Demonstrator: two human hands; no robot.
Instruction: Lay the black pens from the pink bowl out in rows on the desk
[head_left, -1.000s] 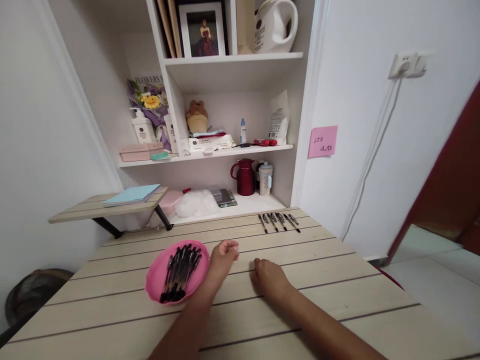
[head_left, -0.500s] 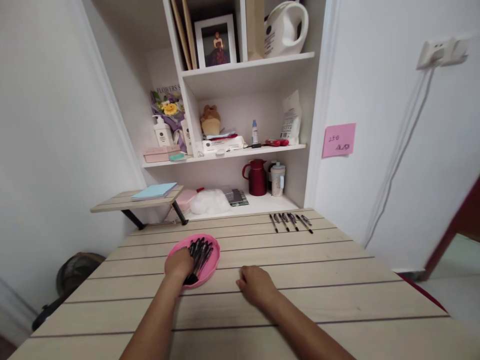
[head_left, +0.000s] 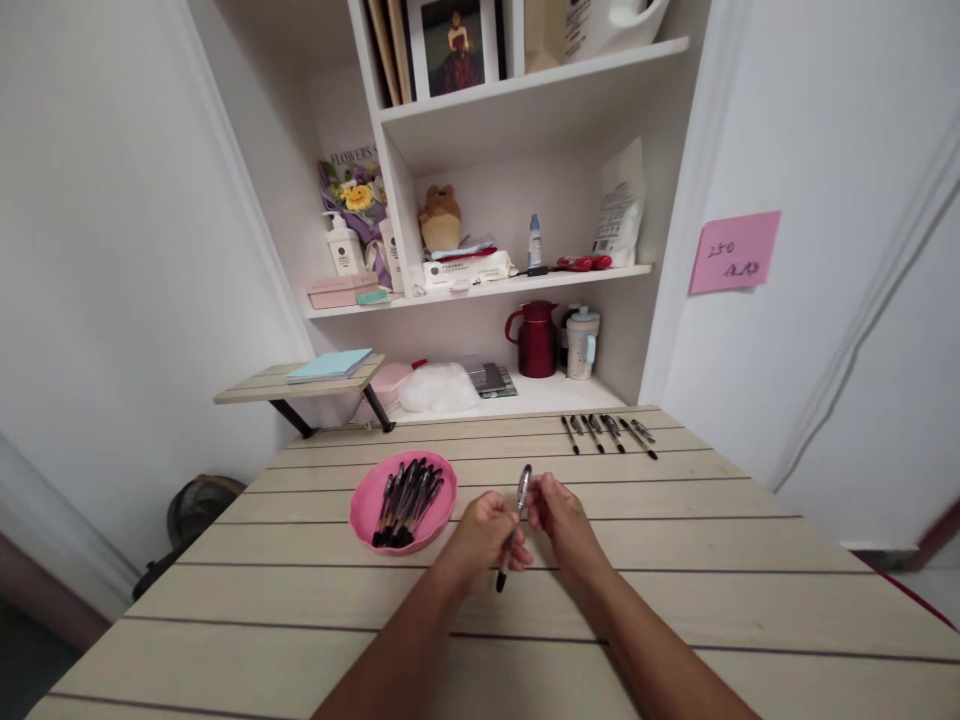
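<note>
Striped table [head_left: 675,560]: pink bowl [head_left: 367,500] left, row of pens [head_left: 613,435] near far edge, small riser [head_left: 259,387] far left.

The left grip [head_left: 486,530] hid the middle of the pen [head_left: 523,488] from me, and I couldn't tell whether the right grip [head_left: 559,510] touched it. In the pink bowl [head_left: 367,505], the piled pens [head_left: 409,500] covered one another, so I couldn't count them. I lost the tops of the white jug [head_left: 600,30] and picture frame [head_left: 455,50] to the upper edge. The cup [head_left: 583,345] mostly blocked a dark object [head_left: 564,337], and the white bag [head_left: 621,205] carried print too small to read.
</note>
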